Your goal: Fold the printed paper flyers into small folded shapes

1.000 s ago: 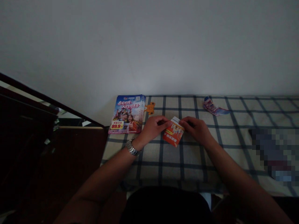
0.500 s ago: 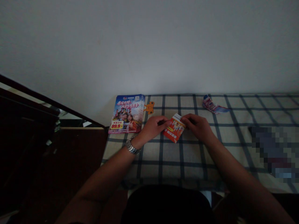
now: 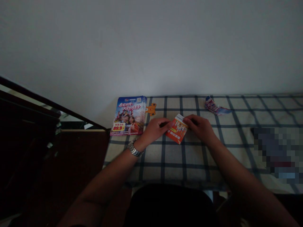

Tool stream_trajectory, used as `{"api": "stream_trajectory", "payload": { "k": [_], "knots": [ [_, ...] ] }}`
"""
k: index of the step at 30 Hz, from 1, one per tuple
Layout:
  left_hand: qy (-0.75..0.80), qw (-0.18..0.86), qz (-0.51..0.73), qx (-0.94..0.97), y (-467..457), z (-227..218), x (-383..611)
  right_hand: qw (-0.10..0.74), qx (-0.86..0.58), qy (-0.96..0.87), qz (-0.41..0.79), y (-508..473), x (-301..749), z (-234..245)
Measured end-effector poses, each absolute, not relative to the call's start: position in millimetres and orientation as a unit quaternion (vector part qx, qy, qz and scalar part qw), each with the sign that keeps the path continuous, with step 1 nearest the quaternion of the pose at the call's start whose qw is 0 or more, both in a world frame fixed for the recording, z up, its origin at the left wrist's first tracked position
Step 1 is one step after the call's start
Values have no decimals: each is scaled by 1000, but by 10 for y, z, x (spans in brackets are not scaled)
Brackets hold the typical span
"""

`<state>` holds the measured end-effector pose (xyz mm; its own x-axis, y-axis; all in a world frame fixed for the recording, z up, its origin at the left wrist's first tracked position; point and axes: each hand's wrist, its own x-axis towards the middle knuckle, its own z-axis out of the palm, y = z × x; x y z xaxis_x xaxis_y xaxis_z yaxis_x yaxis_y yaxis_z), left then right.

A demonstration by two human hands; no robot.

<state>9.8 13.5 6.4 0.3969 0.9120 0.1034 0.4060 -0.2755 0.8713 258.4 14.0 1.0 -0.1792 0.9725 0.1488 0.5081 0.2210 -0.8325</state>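
A folded orange-red leaflet (image 3: 176,132) lies on the checked cloth (image 3: 189,154), pinched at both sides. My left hand (image 3: 155,127), with a metal watch on its wrist, grips the leaflet's left edge with curled fingers. My right hand (image 3: 198,126) holds its upper right corner, fingers closed. A stack of blue flyers (image 3: 129,115) rests just left of my left hand, near the cloth's left edge.
A small orange cut-out (image 3: 151,109) lies beside the flyer stack. A crumpled blue and red paper (image 3: 215,107) sits at the back by the wall. A blurred patch (image 3: 276,151) covers the right. Dark wooden furniture (image 3: 59,164) stands to the left.
The leaflet has shifted slightly up and looks a little smaller between my hands. Both hands stay on it, barely moved.
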Motion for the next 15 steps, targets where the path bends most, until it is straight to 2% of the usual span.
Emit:
{"api": "stream_trajectory", "payload": {
  "k": [15],
  "knots": [
    [442,378,296,757,158,17,63,361,-551,-682,318,159,2638,23]
  ]
}}
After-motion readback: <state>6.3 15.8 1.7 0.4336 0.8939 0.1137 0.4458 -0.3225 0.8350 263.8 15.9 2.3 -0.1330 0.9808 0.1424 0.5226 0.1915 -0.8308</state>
